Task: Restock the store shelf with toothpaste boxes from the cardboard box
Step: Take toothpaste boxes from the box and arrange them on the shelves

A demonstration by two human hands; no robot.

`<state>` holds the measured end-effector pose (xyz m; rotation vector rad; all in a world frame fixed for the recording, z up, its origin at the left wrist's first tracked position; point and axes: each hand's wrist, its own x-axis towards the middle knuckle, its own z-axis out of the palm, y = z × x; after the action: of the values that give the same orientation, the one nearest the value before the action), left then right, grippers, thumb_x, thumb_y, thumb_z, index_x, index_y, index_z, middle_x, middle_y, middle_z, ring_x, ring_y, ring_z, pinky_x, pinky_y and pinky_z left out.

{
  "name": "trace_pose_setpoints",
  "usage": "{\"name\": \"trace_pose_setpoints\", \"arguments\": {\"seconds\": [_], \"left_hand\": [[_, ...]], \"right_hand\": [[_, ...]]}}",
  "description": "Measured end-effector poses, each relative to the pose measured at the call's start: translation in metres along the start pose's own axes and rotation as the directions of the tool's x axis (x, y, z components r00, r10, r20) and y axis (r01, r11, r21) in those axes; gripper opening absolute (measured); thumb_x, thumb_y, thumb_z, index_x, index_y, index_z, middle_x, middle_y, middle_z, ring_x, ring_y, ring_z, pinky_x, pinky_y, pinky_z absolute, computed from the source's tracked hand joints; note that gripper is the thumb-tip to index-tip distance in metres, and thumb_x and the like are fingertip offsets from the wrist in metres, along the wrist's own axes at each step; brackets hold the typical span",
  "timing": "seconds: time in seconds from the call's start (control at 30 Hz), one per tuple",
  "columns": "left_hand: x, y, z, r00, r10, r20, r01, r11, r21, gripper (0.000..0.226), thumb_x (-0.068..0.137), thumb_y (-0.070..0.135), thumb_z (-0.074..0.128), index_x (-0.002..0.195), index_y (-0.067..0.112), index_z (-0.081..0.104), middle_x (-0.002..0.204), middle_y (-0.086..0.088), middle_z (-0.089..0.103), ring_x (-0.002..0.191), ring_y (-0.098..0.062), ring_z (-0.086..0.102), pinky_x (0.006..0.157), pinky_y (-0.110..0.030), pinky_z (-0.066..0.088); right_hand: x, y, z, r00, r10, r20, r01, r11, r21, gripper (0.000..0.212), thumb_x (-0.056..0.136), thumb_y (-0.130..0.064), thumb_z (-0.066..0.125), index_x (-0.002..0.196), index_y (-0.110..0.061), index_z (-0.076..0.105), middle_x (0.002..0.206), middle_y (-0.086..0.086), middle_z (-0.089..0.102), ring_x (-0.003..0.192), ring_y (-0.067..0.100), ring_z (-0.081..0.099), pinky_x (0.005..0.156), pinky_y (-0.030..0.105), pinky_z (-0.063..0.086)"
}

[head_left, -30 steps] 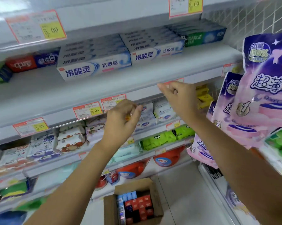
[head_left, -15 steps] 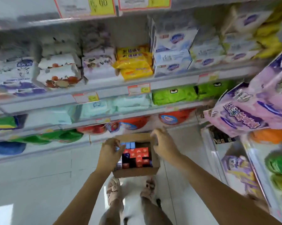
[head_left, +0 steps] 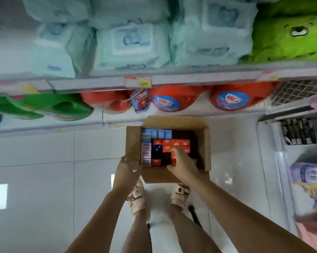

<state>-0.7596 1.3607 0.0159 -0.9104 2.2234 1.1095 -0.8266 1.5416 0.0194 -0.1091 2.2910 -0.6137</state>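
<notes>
The left hand [head_left: 125, 172] clasps the near-left corner of the open brown cardboard box [head_left: 172, 123] to steady it while the right hand [head_left: 183, 165], grip unclear, reaches the red toothpaste boxes [head_left: 176, 143].

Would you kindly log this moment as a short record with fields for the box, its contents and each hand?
cardboard box: open, on the floor below the shelves
contents: red toothpaste boxes in the middle, blue toothpaste boxes along the far and left sides
left hand: at the box's near-left corner; grip blurred
right hand: inside the box, straight fingers on the red boxes
</notes>
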Motion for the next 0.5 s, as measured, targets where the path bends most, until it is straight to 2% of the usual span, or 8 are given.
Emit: {"name": "trace_pose_setpoints", "arguments": {"seconds": [0.1, 0.2, 0.33, 0.4, 0.5], "left_hand": [[0.024, -0.050, 0.016, 0.999, 0.041, 0.005, -0.042, 0.999, 0.016, 0.070, 0.080, 0.020, 0.073, 0.140, 0.013, 0.040, 0.137, -0.006, 0.048, 0.121, -0.025, 0.053, 0.096, -0.032, 0.048], [0.043, -0.079, 0.029, 0.997, 0.081, 0.007, -0.082, 0.996, 0.044, 0.080, 0.079, 0.023, 0.074, 0.147, 0.018, 0.031, 0.150, -0.003, 0.034, 0.134, -0.025, 0.041, 0.104, -0.037, 0.042], [0.063, -0.092, 0.048, 0.993, 0.069, 0.096, -0.074, 0.996, 0.043, 0.087, 0.085, 0.033, 0.068, 0.152, 0.023, 0.013, 0.158, 0.007, 0.015, 0.137, -0.022, 0.036, 0.103, -0.033, 0.040], [0.073, -0.096, 0.058, 0.992, 0.062, 0.108, -0.066, 0.997, 0.028, 0.085, 0.088, 0.033, 0.064, 0.152, 0.025, 0.009, 0.156, 0.004, 0.024, 0.131, -0.024, 0.045, 0.098, -0.033, 0.044], [0.083, -0.100, 0.070, 0.992, 0.060, 0.107, -0.060, 0.998, -0.008, 0.074, 0.094, 0.034, 0.054, 0.152, 0.028, 0.008, 0.149, -0.001, 0.039, 0.121, -0.025, 0.054, 0.092, -0.035, 0.048]], "right_hand": [[0.037, 0.001, 0.038, 0.999, -0.040, 0.023, 0.042, 0.989, -0.138, 0.067, 0.086, -0.022, 0.068, 0.143, -0.021, 0.033, 0.147, 0.002, 0.037, 0.131, 0.020, 0.040, 0.102, 0.028, 0.036], [0.077, 0.005, 0.073, 0.989, -0.134, 0.070, 0.149, 0.944, -0.294, 0.072, 0.085, -0.012, 0.066, 0.146, -0.022, 0.029, 0.153, 0.001, 0.026, 0.136, 0.022, 0.035, 0.107, 0.033, 0.033], [0.121, 0.009, 0.111, 0.928, -0.269, 0.257, 0.360, 0.826, -0.435, 0.061, 0.087, 0.005, 0.051, 0.143, -0.017, 0.037, 0.156, 0.006, 0.021, 0.143, 0.025, 0.019, 0.112, 0.038, 0.028], [0.134, 0.013, 0.122, 0.874, -0.356, 0.331, 0.482, 0.725, -0.491, 0.053, 0.092, 0.001, 0.047, 0.143, -0.015, 0.040, 0.157, 0.007, 0.018, 0.146, 0.024, 0.011, 0.118, 0.039, 0.021], [0.148, 0.033, 0.127, 0.816, -0.406, 0.411, 0.576, 0.630, -0.521, 0.056, 0.098, -0.007, 0.044, 0.148, -0.025, 0.029, 0.160, -0.001, 0.003, 0.147, 0.019, 0.001, 0.120, 0.038, 0.006]]}}
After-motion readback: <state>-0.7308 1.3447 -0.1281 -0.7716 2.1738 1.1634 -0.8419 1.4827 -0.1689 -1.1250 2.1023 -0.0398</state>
